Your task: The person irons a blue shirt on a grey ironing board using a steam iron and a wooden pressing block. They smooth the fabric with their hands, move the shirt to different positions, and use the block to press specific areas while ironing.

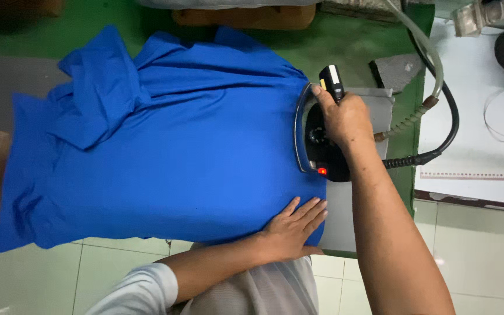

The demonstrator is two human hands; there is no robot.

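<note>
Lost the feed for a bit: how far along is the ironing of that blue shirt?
Done: the blue shirt's middle lies flat and smooth on the green ironing board. In hand: the right hand grips the steam iron at the shirt's right edge, and the left hand presses the near edge flat. Left: the folded, creased sleeve and the far-left end.

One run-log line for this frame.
right hand grips iron at shirt hem | left hand flat on blue shirt | green board
</note>
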